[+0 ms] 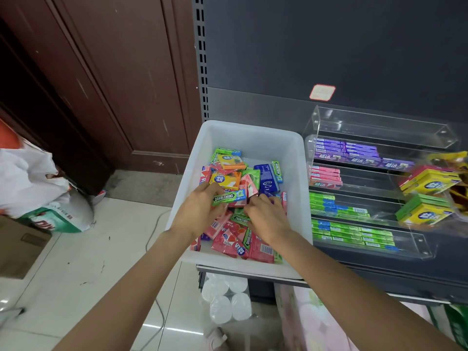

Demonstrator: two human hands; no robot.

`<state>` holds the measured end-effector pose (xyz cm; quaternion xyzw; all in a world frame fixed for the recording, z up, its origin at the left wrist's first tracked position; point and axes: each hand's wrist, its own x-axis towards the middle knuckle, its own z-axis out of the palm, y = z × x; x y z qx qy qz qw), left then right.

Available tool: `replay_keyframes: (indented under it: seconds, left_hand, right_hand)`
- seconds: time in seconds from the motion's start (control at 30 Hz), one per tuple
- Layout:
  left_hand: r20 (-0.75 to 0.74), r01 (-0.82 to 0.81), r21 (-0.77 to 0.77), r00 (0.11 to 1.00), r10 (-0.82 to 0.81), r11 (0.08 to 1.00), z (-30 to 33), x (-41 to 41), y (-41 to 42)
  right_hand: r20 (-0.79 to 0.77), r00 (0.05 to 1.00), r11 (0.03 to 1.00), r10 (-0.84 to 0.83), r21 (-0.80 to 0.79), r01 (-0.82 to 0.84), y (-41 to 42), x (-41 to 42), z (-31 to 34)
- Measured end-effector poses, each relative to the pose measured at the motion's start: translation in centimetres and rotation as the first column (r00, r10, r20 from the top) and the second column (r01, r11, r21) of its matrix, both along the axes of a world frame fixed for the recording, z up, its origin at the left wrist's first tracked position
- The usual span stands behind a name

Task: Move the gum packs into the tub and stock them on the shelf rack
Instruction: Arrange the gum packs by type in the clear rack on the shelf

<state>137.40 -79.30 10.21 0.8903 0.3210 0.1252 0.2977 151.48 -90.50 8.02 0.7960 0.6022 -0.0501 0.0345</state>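
Note:
A white plastic tub (253, 138) stands on the shelf's left end, holding several loose gum packs (233, 173) in green, pink, orange and blue. My left hand (200, 211) grips a green Doublemint pack (229, 197) over the pile. My right hand (268, 219) reaches into the packs with curled fingers; what the fingertips hold is hidden. To the right stands a clear acrylic rack (374, 127) with tiers of purple (354, 153), pink (325, 176) and green (349, 224) gum rows.
Yellow and green gum boxes (428, 196) sit in a clear wrapper at the right of the rack. The dark shelf edge (253, 273) runs under the tub. On the floor are white bags (38, 183), a cardboard box (17, 247), a cable and wrapped white rolls (225, 300).

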Motion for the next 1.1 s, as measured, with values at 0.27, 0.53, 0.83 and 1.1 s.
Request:
replay_keyframes:
  seconds: [0.27, 0.53, 0.83, 1.1]
  left_hand:
    - [0.152, -0.045, -0.018, 0.987, 0.047, 0.999, 0.6, -1.1, -0.3]
    - [0.198, -0.105, -0.061, 0.973, 0.115, 0.993, 1.1, -1.1, 0.0]
    - [0.322, -0.091, -0.198, 0.934, 0.152, 0.976, 4.1, 4.6, -2.8]
    - [0.399, 0.021, -0.365, 0.907, 0.136, 0.931, 5.5, 13.4, -8.1]
  right_hand:
    - [0.064, 0.997, 0.997, 0.031, -0.074, -0.027, -0.3, -0.6, 0.3]
    - [-0.235, 0.962, 0.982, -0.139, 0.092, 0.164, -0.5, -0.2, 4.0]
    - [-0.858, 0.505, 0.773, -0.094, 0.257, 0.580, -5.3, 5.0, 8.1]
    - [-0.903, 0.422, 0.509, -0.083, 0.326, 0.797, -12.6, 12.3, 8.5]
